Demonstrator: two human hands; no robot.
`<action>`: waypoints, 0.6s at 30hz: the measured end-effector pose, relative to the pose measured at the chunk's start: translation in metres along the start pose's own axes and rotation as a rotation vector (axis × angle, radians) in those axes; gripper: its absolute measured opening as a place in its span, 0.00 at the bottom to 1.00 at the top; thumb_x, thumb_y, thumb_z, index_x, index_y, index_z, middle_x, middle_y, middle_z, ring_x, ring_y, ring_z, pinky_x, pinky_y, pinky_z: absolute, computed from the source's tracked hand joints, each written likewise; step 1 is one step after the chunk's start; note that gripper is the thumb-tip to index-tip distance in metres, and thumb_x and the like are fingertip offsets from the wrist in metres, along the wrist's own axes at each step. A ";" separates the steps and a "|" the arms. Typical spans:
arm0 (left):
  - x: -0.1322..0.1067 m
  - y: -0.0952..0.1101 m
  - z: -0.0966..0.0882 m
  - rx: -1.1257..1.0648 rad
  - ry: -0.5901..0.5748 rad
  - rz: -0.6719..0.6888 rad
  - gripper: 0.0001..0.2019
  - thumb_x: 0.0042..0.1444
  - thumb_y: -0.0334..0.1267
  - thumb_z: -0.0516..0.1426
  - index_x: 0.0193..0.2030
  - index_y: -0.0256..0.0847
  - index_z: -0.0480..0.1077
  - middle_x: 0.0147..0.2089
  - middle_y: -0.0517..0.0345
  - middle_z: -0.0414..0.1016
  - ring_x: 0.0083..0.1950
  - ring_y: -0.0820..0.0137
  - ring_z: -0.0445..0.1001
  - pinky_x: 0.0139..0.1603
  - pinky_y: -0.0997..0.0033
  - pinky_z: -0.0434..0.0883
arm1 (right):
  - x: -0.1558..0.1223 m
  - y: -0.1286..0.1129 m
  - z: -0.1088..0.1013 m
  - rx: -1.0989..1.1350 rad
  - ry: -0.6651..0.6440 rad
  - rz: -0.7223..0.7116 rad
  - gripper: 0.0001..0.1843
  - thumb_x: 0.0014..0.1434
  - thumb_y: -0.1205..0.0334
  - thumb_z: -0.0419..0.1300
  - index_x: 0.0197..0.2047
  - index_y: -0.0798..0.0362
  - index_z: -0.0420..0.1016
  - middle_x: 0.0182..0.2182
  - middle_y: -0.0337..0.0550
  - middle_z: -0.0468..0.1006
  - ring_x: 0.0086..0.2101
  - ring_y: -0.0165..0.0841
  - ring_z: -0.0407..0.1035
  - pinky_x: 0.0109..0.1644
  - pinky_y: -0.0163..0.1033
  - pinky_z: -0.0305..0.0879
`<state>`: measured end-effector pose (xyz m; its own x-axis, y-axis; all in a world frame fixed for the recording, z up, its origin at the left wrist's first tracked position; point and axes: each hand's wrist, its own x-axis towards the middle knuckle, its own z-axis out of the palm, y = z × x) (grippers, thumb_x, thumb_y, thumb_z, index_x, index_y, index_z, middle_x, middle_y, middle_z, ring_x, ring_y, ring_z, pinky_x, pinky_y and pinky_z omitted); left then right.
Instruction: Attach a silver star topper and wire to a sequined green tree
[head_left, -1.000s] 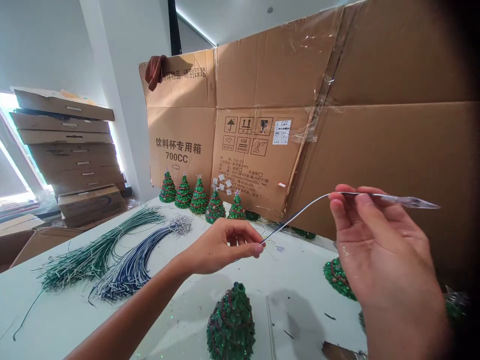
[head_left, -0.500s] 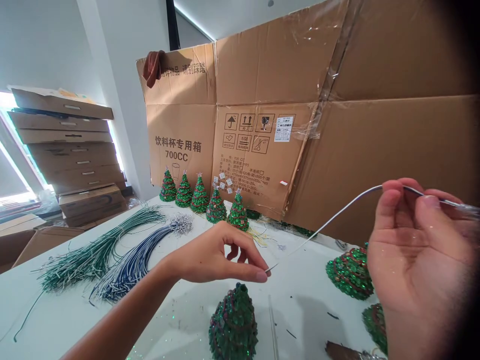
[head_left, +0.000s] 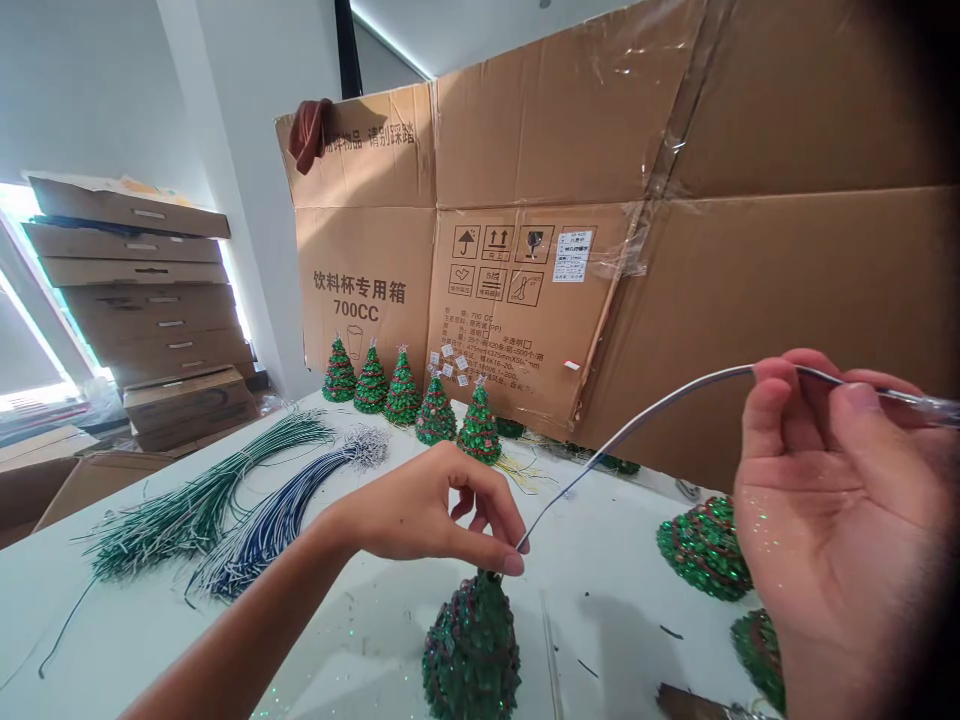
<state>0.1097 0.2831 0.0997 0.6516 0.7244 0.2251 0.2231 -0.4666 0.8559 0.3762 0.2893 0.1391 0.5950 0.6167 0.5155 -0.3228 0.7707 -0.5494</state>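
A thin blue and white wire (head_left: 645, 412) arches between my two hands. My left hand (head_left: 442, 515) pinches its lower end between thumb and forefinger, just above the tip of a small green Christmas tree ornament (head_left: 472, 645) with red garland. Whether the wire end touches the tree's tip is hidden by my fingers. At the right, my right hand (head_left: 840, 470) grips the other end, palm turned up, with glitter specks on the skin. A silvery end of the wire sticks out past its fingers. Two more sparkling trees, the nearer green one (head_left: 705, 548) among them, lie beside that hand.
Bundles of green wires (head_left: 202, 490) and blue wires (head_left: 292, 520) lie on the white table at left. Several finished trees (head_left: 403, 388) stand before a tall cardboard screen (head_left: 517, 150). A clear rod (head_left: 551, 655) and a brown-bladed tool (head_left: 686, 703) lie near the front.
My left hand has shifted slightly left and down, bringing the wire's lower end over the tree's tip. The wire now bows higher and shows more blue. My right hand has barely moved.
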 end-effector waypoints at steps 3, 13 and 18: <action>-0.001 -0.001 -0.002 0.004 0.011 -0.007 0.06 0.57 0.42 0.74 0.37 0.44 0.87 0.36 0.56 0.87 0.34 0.71 0.76 0.37 0.72 0.72 | 0.001 0.001 -0.002 -0.002 -0.005 0.004 0.07 0.62 0.70 0.70 0.35 0.48 0.84 0.41 0.40 0.86 0.48 0.31 0.82 0.66 0.39 0.74; -0.003 0.002 -0.004 0.084 0.030 0.003 0.05 0.58 0.40 0.72 0.38 0.43 0.87 0.34 0.57 0.86 0.34 0.72 0.76 0.35 0.73 0.71 | 0.001 0.000 -0.007 0.002 -0.015 0.028 0.06 0.61 0.69 0.72 0.37 0.48 0.85 0.42 0.39 0.87 0.50 0.31 0.82 0.70 0.40 0.72; -0.005 0.002 -0.007 0.082 0.037 -0.002 0.06 0.58 0.41 0.72 0.39 0.43 0.87 0.35 0.56 0.86 0.34 0.71 0.76 0.35 0.72 0.71 | 0.002 0.000 -0.009 0.020 -0.022 0.028 0.06 0.61 0.70 0.72 0.37 0.49 0.84 0.42 0.39 0.87 0.50 0.30 0.82 0.66 0.36 0.75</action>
<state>0.1018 0.2824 0.1036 0.6243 0.7428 0.2420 0.2840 -0.5044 0.8154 0.3840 0.2891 0.1342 0.5692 0.6410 0.5148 -0.3536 0.7562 -0.5506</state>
